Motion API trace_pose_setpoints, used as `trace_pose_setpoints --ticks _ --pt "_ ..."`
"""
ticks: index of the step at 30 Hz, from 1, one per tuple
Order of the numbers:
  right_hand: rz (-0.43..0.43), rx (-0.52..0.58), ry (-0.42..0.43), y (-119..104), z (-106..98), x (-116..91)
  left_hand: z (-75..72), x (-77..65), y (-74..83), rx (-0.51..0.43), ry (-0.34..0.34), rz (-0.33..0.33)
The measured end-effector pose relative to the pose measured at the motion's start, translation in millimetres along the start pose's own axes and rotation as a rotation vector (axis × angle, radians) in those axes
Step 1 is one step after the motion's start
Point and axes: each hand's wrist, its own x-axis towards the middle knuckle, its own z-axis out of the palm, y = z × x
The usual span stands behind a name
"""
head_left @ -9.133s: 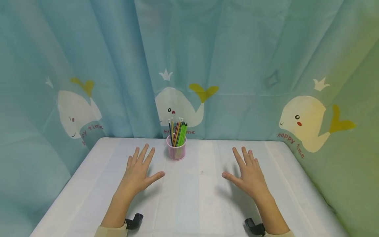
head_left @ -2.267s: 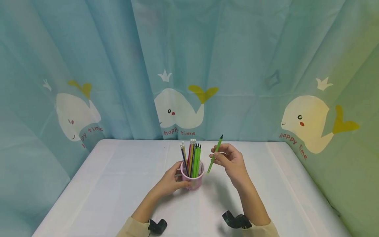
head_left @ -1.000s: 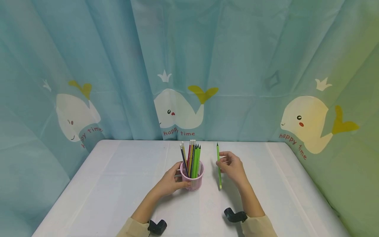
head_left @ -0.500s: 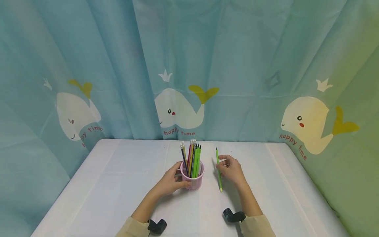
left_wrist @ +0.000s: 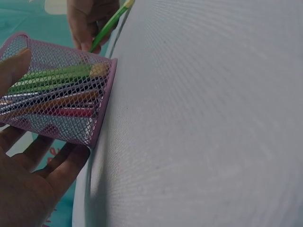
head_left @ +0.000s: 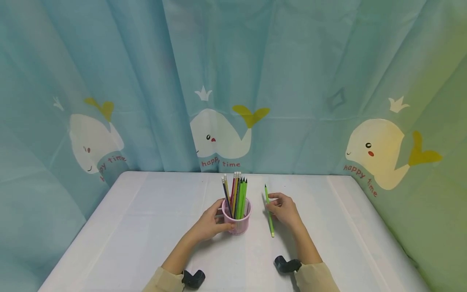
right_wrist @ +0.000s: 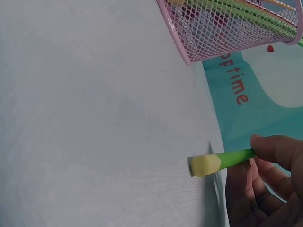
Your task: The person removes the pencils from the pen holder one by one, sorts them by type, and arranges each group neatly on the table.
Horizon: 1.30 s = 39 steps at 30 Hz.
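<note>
Blue-green curtain [head_left: 306, 61], whale-printed, behind a white table [head_left: 146, 227]. Pink mesh cup [head_left: 238, 228], upright on the table, holding assorted pencils [head_left: 241, 200]. Left hand [head_left: 208, 224]: gripping the cup, thumb in front, fingers behind. Right hand [head_left: 285, 209]: pinching one green pencil [head_left: 270, 224], near the cup's right side, dark tip toward the curtain, yellow end low over the tabletop; contact unclear.

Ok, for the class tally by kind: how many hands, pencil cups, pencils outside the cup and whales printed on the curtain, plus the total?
Hands (left hand, right hand): 2
Pencil cup: 1
Green pencil outside the cup: 1
Whales printed on the curtain: 3
Total: 7
</note>
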Motion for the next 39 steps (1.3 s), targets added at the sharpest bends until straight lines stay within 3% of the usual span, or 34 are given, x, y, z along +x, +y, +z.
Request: trace_pose_setpoints --ticks 17,29,39 --pt "0.016 0.005 -0.032 4.4 3.2 2.2 -0.7 -1.9 3.4 -0.027 0.007 -0.007" --pt "0.008 -0.12 -0.05 1.7 3.2 -1.1 -0.5 -1.6 1.0 -0.014 0.002 -0.003" --pt "-0.022 -0.16 -0.051 1.5 3.1 -2.4 -0.7 -1.2 0.8 -0.002 0.003 0.0"
